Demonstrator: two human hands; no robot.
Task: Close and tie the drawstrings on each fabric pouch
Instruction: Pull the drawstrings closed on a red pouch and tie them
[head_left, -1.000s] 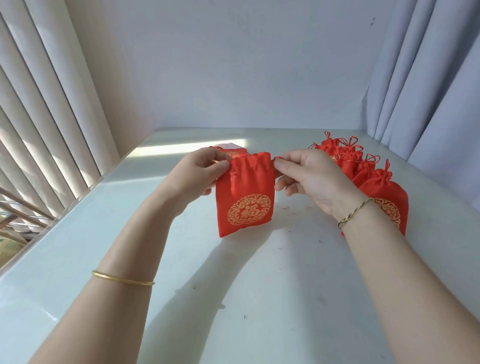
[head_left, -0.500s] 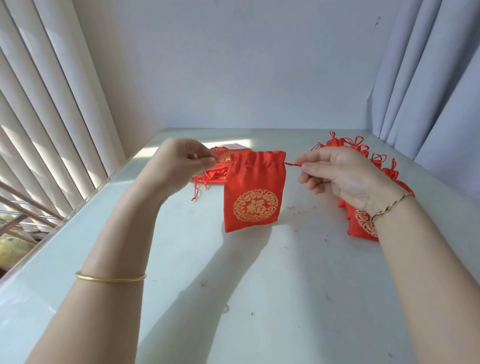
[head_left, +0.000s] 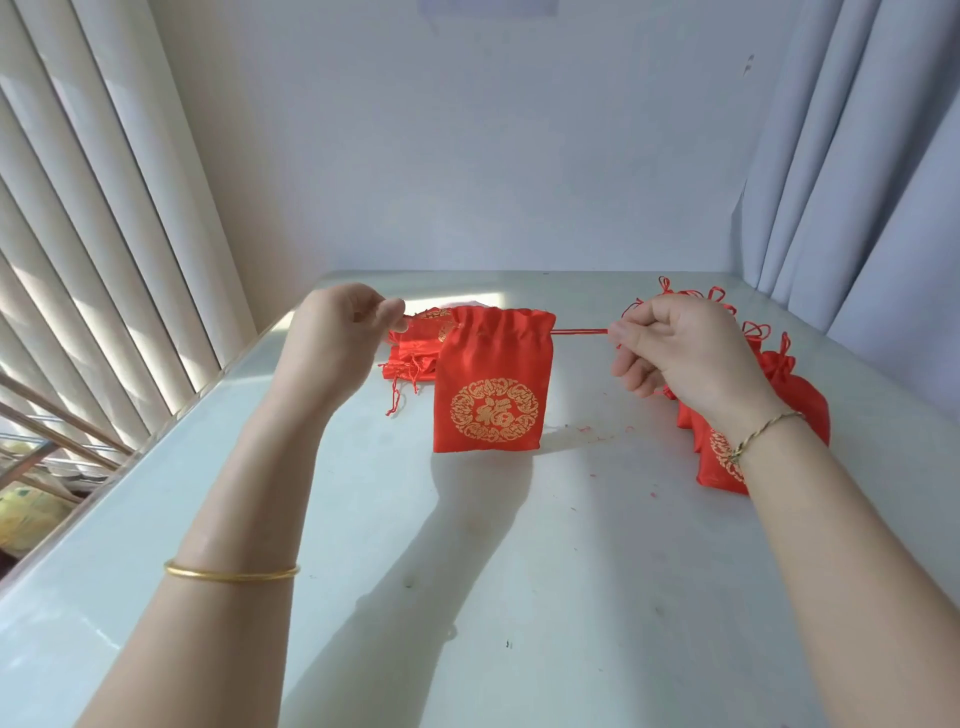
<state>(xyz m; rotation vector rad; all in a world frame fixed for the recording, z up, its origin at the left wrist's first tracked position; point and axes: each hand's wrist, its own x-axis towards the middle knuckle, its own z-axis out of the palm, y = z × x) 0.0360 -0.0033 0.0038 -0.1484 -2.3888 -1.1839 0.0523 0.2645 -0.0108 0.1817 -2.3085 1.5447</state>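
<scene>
Hands pulled further apart since before, right drawstring (head_left: 581, 331) now drawn out of red pouch (head_left: 492, 380). Left hand (head_left: 332, 340) and right hand (head_left: 675, 353) each pinch a string. Pouch front bears gold 福 emblem (head_left: 493, 410); tied pouches (head_left: 769, 395) lie right of it.

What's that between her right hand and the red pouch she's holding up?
In the head view, a taut red drawstring runs from the pouch to the right hand.

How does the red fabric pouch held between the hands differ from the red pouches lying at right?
The held red fabric pouch hangs above the table, its drawstring pulled sideways and untied; the red pouches at right lie on the table with cords looped in bows. Held mouth is partly gathered; theirs are cinched. Both carry gold emblems.
</scene>
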